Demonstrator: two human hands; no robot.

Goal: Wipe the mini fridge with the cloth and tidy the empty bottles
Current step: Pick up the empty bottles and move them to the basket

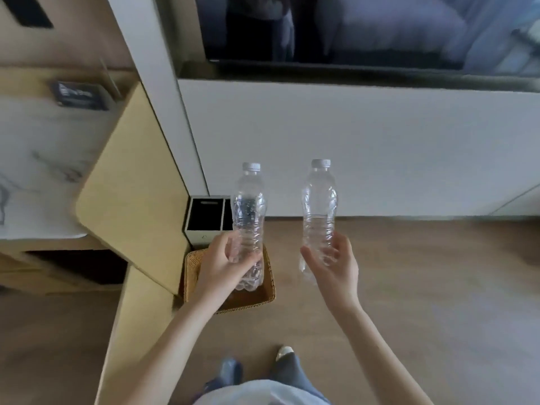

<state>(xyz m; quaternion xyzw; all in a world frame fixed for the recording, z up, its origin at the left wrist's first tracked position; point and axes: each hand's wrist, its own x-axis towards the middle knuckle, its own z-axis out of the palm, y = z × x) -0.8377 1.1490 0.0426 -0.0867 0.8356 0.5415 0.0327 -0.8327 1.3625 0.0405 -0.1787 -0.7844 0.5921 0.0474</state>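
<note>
Each hand holds one clear empty plastic bottle with a white cap, both upright. My left hand (223, 260) grips the lower half of the left bottle (249, 206), which hangs above a woven wicker basket (270, 290) on the floor. My right hand (336, 264) holds the base of the right bottle (319, 200) over bare wooden floor, to the right of the basket. No cloth and no mini fridge can be made out in this view.
A small white bin (204, 217) with dark openings stands behind the basket against the white wall. A beige cabinet door (131, 182) stands open at left beside a marble counter (38, 159). A dark TV screen (365, 30) hangs above. My feet show at the bottom.
</note>
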